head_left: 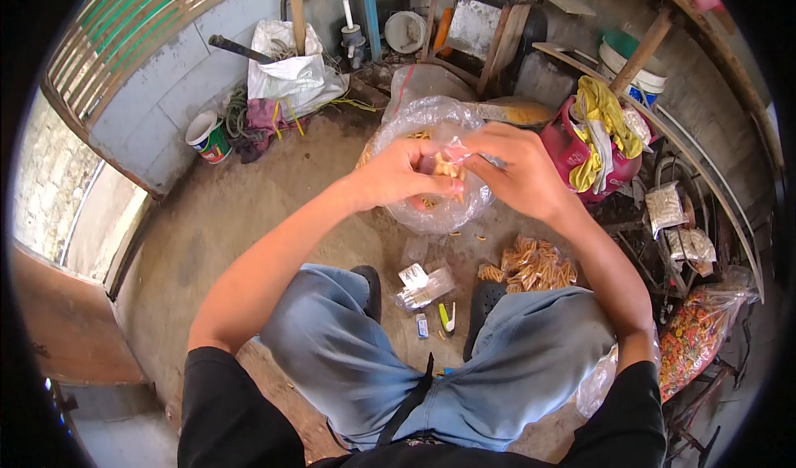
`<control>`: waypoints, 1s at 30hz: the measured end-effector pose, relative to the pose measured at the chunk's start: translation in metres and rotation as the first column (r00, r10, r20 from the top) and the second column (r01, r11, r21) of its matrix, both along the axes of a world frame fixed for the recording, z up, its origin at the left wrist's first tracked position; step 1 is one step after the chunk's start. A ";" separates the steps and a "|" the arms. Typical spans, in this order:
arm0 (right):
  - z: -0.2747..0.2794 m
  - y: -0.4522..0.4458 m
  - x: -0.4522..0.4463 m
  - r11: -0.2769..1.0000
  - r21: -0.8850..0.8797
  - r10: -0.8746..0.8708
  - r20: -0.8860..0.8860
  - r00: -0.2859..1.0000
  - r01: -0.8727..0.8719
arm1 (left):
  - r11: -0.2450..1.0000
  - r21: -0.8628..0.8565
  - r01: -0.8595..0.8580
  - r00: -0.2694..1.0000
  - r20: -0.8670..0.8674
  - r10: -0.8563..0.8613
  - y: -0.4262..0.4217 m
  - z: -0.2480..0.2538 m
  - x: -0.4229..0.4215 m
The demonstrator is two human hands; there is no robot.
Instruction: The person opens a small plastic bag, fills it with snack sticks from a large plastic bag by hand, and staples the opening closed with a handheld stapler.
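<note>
In front of me, my left hand [400, 174] is closed around a small clear plastic bag [448, 166] with tan snack pieces inside. My right hand [516, 168] pinches the top of that same bag. Below both hands stands a large clear plastic sack [464, 211], its mouth open, with similar snack pieces partly visible in it. On the floor to the right lies a pile of filled snack packets [535, 265]. Between my feet are a green and white stapler [448, 317], a small blue and white box [422, 325] and a stack of clear plastic bags [424, 286].
A magenta tub [572, 149] with yellow cloth stands at the right. A white sack [290, 74] and a paint bucket [207, 136] sit along the left wall. At lower right rests a large bag of colorful snacks [696, 335].
</note>
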State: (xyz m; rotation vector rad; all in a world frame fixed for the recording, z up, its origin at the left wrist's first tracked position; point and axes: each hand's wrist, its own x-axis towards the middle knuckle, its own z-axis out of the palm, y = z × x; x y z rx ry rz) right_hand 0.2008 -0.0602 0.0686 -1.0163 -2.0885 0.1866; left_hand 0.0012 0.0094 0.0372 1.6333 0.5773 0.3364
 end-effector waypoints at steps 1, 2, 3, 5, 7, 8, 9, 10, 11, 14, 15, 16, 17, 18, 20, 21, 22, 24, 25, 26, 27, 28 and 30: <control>0.003 0.009 -0.002 0.999 0.001 0.036 0.084 0.996 -0.036 | 0.999 0.019 -0.027 0.998 -0.048 0.028 0.003 0.000 -0.002; 0.004 0.019 -0.001 0.994 0.009 0.105 0.109 0.989 -0.107 | 0.999 0.022 -0.035 0.998 -0.048 0.036 0.010 -0.004 -0.004; 0.009 0.027 -0.001 0.994 0.007 0.108 0.104 0.989 -0.109 | 0.999 0.019 -0.037 0.998 -0.053 0.038 0.013 -0.006 -0.006; 0.020 0.042 0.000 0.939 -0.309 0.187 0.093 0.978 -0.150 | 0.992 0.019 -0.121 0.993 0.004 0.121 0.020 -0.012 -0.011; 0.023 0.065 0.003 0.931 -0.294 0.258 0.106 0.960 -0.218 | 0.994 0.017 -0.113 0.994 0.004 0.113 0.028 -0.022 -0.016; 0.023 0.076 0.004 0.865 -0.418 0.281 -0.056 0.958 -0.278 | 0.994 0.018 -0.109 0.994 -0.028 0.109 0.028 -0.023 -0.018; 0.022 0.087 0.005 0.777 -0.522 0.277 -0.218 0.936 -0.351 | 0.994 0.019 -0.105 0.993 -0.060 0.106 0.029 -0.025 -0.021; 0.021 0.100 0.007 0.776 -0.534 0.204 -0.289 0.935 -0.335 | 0.994 0.018 -0.107 0.992 -0.067 0.108 0.031 -0.027 -0.023; 0.017 0.113 0.007 0.787 -0.571 0.063 -0.299 0.952 -0.232 | 0.992 0.043 -0.118 0.987 -0.101 0.122 0.033 -0.030 -0.025; -0.040 0.163 0.023 0.660 -0.745 0.003 -0.127 0.992 -0.098 | 0.986 0.050 -0.157 0.976 -0.146 0.162 0.035 -0.031 -0.029; -0.065 0.175 0.028 0.589 -0.808 0.025 0.041 0.999 0.019 | 0.981 0.034 -0.189 0.970 -0.147 0.192 0.035 -0.030 -0.030; -0.091 0.184 0.030 0.498 -0.858 0.039 0.166 0.985 0.125 | 0.982 0.034 -0.186 0.969 -0.157 0.189 0.035 -0.029 -0.032; -0.121 0.195 0.032 0.403 -0.884 0.069 0.286 0.956 0.235 | 0.977 0.041 -0.210 0.962 -0.173 0.213 0.035 -0.029 -0.033; -0.171 0.212 0.037 0.364 -0.873 0.108 0.385 0.917 0.324 | 0.971 0.048 -0.233 0.953 -0.188 0.238 0.037 -0.029 -0.035; -0.235 0.226 0.038 0.509 -0.745 0.249 0.608 0.754 0.432 | 0.974 0.030 -0.223 0.953 -0.203 0.224 0.040 -0.030 -0.036; -0.261 0.223 0.036 0.592 -0.689 0.286 0.665 0.690 0.419 | 0.977 0.012 -0.213 0.955 -0.210 0.211 0.042 -0.031 -0.036; -0.287 0.220 0.034 0.672 -0.626 0.307 0.722 0.620 0.396 | 0.977 0.009 -0.213 0.953 -0.220 0.210 0.044 -0.035 -0.037; -0.342 0.218 0.040 0.703 -0.606 0.070 0.579 0.813 0.372 | 0.988 -0.028 -0.151 0.961 -0.236 0.140 0.050 -0.047 -0.038; -0.347 0.211 0.036 0.702 -0.611 0.073 0.573 0.817 0.366 | 0.988 -0.030 -0.153 0.959 -0.244 0.142 0.052 -0.052 -0.038; -0.352 0.203 0.032 0.711 -0.603 0.025 0.536 0.844 0.362 | 0.991 -0.043 -0.129 0.961 -0.251 0.115 0.052 -0.057 -0.036; -0.356 0.193 0.028 0.718 -0.596 -0.023 0.497 0.868 0.360 | 0.993 -0.058 -0.104 0.963 -0.256 0.086 0.053 -0.061 -0.034; -0.364 0.185 0.020 0.700 -0.581 -0.113 0.484 0.868 0.415 | 0.992 -0.066 -0.108 0.961 -0.261 0.087 0.055 -0.064 -0.032; -0.372 0.177 0.009 0.715 -0.534 -0.186 0.478 0.859 0.452 | 0.994 -0.086 -0.064 0.962 -0.272 0.038 0.057 -0.064 -0.029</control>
